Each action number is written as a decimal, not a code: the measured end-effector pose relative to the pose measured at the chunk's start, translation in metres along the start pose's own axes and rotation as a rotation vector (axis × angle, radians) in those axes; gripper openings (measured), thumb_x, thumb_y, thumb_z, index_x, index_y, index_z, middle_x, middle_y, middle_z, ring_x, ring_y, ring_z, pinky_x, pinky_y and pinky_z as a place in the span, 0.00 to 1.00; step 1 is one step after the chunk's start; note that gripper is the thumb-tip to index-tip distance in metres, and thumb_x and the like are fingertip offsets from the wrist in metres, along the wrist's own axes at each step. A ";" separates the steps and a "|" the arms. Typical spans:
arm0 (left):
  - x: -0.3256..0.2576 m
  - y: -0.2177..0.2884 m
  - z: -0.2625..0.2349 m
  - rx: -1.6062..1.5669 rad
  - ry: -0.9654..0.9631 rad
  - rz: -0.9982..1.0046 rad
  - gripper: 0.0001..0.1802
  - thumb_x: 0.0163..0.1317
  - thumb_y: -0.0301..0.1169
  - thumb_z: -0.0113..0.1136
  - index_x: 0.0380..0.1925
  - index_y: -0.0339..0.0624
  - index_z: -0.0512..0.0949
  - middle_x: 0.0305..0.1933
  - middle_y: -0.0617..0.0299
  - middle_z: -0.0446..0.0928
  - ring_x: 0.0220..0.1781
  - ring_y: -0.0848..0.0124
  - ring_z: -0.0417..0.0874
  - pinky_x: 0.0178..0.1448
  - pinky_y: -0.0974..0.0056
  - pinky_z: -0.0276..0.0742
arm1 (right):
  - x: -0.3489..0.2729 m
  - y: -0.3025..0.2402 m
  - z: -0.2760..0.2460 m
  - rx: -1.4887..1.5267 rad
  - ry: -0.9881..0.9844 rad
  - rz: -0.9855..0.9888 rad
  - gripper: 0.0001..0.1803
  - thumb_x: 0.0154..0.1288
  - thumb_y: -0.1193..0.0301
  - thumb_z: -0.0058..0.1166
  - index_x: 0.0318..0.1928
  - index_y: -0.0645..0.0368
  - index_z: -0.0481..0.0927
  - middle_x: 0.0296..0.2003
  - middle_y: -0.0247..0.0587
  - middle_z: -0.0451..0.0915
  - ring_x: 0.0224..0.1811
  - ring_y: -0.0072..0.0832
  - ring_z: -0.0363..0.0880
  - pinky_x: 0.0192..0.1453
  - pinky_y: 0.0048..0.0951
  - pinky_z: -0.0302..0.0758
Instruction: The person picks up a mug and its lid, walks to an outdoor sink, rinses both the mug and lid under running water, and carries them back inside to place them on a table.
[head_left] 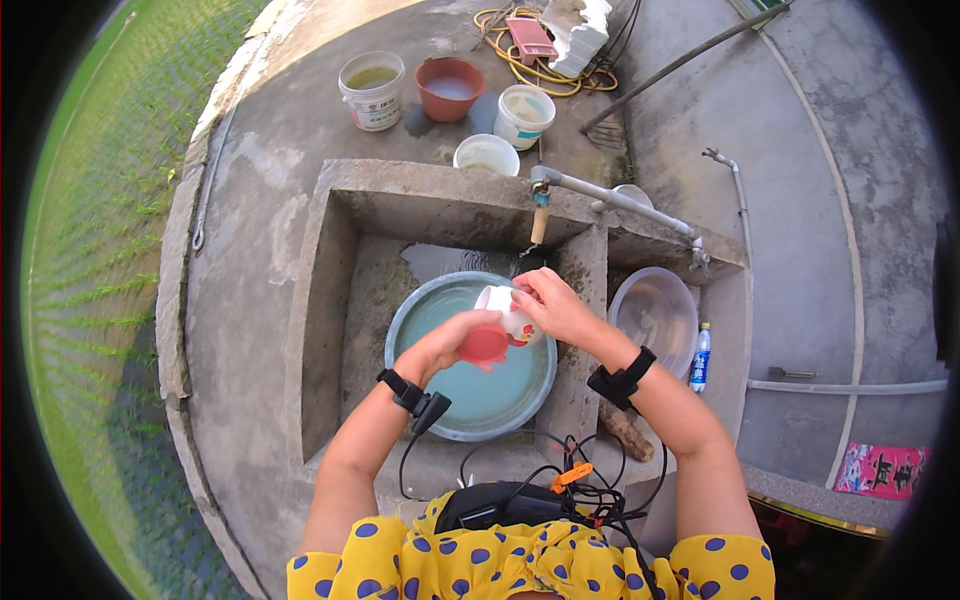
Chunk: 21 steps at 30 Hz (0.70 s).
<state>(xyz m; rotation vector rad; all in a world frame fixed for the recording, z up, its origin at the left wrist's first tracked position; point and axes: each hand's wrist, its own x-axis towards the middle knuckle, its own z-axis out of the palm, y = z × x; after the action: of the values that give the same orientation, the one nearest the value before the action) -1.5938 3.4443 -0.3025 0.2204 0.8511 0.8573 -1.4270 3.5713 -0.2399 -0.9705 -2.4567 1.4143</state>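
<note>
Above the basin, my left hand [447,342] grips a small white cup [513,318] with red patterns, which is tilted. A round, flat red piece [484,345] shows beside the cup at the same hand; I cannot tell if it is a lid or part of the cup. On the cup's other side, my right hand [553,304] is closed with its fingers against the wall near the rim. Beneath both hands, a round blue-grey basin [398,392] of water stands in a concrete sink [318,300].
A tap [541,192] with a hose end hangs over the sink's far wall. The right compartment holds a clear basin [655,312] and a bottle [701,358]. Beyond are a white bucket [372,110], a red-brown basin [450,112] and another bucket [523,135]. Black cables [600,500] cross my waist.
</note>
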 end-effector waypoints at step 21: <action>0.057 -0.012 -0.020 -0.184 0.062 0.086 0.26 0.65 0.51 0.53 0.49 0.39 0.77 0.45 0.54 0.82 0.42 0.59 0.85 0.38 0.57 0.82 | 0.131 0.004 -0.036 -0.779 0.618 -0.012 0.21 0.60 0.58 0.61 0.44 0.63 0.75 0.39 0.53 0.78 0.47 0.49 0.77 0.51 0.43 0.76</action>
<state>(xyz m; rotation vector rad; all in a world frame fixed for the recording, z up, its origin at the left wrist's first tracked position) -1.5813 3.4759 -0.3537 0.0698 0.8199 1.0211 -1.5125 3.6775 -0.2475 -1.2538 -2.4614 0.0337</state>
